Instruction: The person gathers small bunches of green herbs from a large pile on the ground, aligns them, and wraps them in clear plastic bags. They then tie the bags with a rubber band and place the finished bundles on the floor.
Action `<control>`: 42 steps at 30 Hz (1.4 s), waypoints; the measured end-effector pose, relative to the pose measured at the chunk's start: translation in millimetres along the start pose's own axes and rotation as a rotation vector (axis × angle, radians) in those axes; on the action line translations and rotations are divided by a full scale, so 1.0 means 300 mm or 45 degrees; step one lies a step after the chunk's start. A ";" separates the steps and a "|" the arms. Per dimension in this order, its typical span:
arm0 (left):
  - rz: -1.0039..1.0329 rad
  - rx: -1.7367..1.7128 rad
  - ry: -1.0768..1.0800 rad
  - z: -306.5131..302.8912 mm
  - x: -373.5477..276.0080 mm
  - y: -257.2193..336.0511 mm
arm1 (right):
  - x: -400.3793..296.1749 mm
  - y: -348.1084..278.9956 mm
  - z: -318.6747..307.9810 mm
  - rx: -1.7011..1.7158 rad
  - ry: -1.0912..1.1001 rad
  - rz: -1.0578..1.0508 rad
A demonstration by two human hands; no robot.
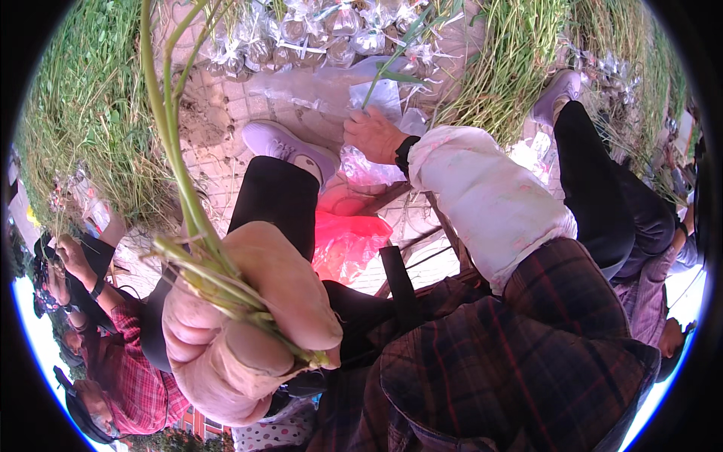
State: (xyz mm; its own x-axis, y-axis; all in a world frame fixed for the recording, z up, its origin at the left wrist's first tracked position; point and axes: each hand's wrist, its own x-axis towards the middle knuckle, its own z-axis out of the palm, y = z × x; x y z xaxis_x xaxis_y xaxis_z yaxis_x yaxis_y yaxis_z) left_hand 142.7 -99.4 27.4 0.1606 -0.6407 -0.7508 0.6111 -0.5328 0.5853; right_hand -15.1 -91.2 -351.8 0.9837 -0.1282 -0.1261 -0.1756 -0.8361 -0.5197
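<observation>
Close to the camera, my left hand [243, 333] is closed around the lower ends of several green plant stems [183, 169], which rise past the top of the view. Farther off, my right hand [373, 135], with a black wristband and a pale sleeve cover, is closed on a thin green grass stalk [375, 85] beside a clear plastic sheet [316, 85]. Its fingertips are partly hidden. Below that hand lies a pinkish clear plastic bag [367, 166], and a red plastic bag [350, 240] is between my legs.
Tied clear plastic bags with brown contents [339, 39] stand in rows on the paving. Piles of cut green plants lie at left [96, 113] and right [508, 62]. A person in a red checked shirt [135, 390] is at left, another person [649, 294] at right.
</observation>
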 end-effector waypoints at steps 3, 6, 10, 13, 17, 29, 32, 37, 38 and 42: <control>-0.029 0.014 -0.011 -0.009 -0.005 0.000 | 0.027 0.017 -0.068 0.187 0.139 0.157; -0.036 0.012 -0.036 -0.011 0.000 0.002 | 0.034 0.049 -0.054 0.395 0.233 0.679; -0.015 0.034 -0.052 -0.003 0.008 0.000 | 0.006 0.087 -0.040 0.495 0.093 0.931; -0.001 0.019 -0.079 -0.001 0.018 -0.006 | 0.040 0.077 -0.024 0.511 0.055 1.144; -0.065 -0.109 -0.203 -0.018 0.034 -0.009 | 0.041 0.097 0.016 0.622 0.379 1.294; 0.003 -0.052 -0.175 -0.009 0.018 -0.017 | -0.074 0.199 -0.077 0.672 0.357 1.203; -0.001 -0.053 -0.188 -0.004 0.025 -0.016 | -0.022 0.140 -0.048 0.719 0.352 1.091; -0.020 -0.029 -0.201 -0.005 0.029 -0.011 | 0.030 0.125 0.081 0.502 0.258 1.114; -0.023 -0.046 -0.203 -0.007 0.029 -0.012 | 0.023 0.138 0.094 0.505 0.334 1.024; -0.054 -0.170 -0.237 -0.016 0.026 -0.024 | -0.002 0.145 0.071 0.916 0.496 0.911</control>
State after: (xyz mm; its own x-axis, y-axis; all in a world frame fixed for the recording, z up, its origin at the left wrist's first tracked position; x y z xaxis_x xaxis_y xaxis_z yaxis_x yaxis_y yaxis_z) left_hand 143.4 -97.7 15.8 -0.0058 -0.7168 -0.6972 0.7134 -0.4916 0.4995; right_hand -24.1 -116.2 -392.3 0.5669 -0.7278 -0.3858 -0.5698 -0.0083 -0.8217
